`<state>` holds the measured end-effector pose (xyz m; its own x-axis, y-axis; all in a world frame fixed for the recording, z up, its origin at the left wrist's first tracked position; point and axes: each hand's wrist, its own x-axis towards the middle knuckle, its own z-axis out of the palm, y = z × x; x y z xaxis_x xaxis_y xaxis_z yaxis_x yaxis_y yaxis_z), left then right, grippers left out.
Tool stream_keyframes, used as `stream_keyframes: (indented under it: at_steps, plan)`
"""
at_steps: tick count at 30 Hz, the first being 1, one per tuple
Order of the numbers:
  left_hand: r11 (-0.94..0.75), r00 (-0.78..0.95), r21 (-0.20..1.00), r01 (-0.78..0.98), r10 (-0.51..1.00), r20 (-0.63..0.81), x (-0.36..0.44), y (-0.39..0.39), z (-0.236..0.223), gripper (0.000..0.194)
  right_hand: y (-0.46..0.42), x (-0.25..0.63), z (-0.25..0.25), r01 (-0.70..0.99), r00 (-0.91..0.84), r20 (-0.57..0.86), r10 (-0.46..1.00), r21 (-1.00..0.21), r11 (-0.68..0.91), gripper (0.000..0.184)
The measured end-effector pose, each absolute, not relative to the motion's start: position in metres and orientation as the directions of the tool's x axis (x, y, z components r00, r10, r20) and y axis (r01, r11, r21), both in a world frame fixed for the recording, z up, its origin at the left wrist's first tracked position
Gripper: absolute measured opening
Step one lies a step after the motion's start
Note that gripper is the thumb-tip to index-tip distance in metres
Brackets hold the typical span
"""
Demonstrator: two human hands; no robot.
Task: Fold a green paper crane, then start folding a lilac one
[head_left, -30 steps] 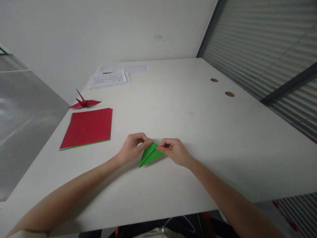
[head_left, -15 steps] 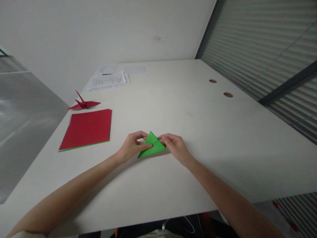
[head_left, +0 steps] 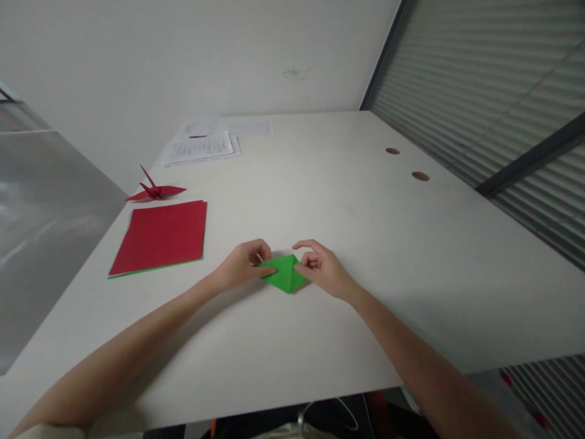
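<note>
A folded sheet of green origami paper (head_left: 284, 275), diamond-shaped with a crease down its right half, lies near the front middle of the white table. My left hand (head_left: 245, 262) pinches its left corner, the thumb on top and the fingers curled behind. At the right side is my right hand (head_left: 325, 270), with its thumb pressed on the paper by the crease. The right index finger is raised off the paper, and the other fingers curl behind the thumb.
To the left lies a stack of square paper (head_left: 162, 238), red on top with a green edge below. Behind it stands a red paper crane (head_left: 155, 192). Printed sheets (head_left: 198, 148) lie at the back left. Two round holes pierce the table (head_left: 347, 341) near the window blinds (head_left: 484, 79).
The green paper has gone from a triangle pointing away to a flatter diamond pointing towards me. My right index finger has lifted, and its thumb now rests on the paper.
</note>
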<state>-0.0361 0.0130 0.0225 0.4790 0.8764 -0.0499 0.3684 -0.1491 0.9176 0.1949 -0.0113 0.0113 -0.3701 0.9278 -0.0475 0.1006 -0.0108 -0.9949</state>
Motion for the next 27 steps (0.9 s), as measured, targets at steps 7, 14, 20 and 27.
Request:
stream_keyframes:
  at_steps: [7, 14, 20, 27]
  plan:
    - [-0.719, 0.611, 0.354, 0.598, 0.695, 0.379, -0.024, -0.011, 0.019, 0.022, -0.015, 0.187, 0.001, 0.340, -0.262, -0.043, 0.964, -0.939, 0.050, 0.015]
    - [-0.806, 0.726, 0.221, 0.548, 0.590, 0.353, -0.018, -0.019, 0.009, 0.039, -0.016, 0.187, 0.005, 0.299, -0.335, 0.015, 0.942, -0.946, 0.121, 0.022]
    - [-0.782, 0.704, 0.154, 0.605, 0.615, 0.355, -0.026, -0.010, 0.003, 0.036, -0.013, 0.196, 0.009, 0.569, -0.476, 0.266, 0.838, -0.634, 0.524, 0.021]
    - [-0.790, 0.737, 0.206, 0.577, 0.613, 0.284, -0.029, -0.007, 0.000, 0.032, -0.008, 0.199, 0.001, 0.617, -0.626, 0.278, 0.728, -0.394, 0.681, 0.028]
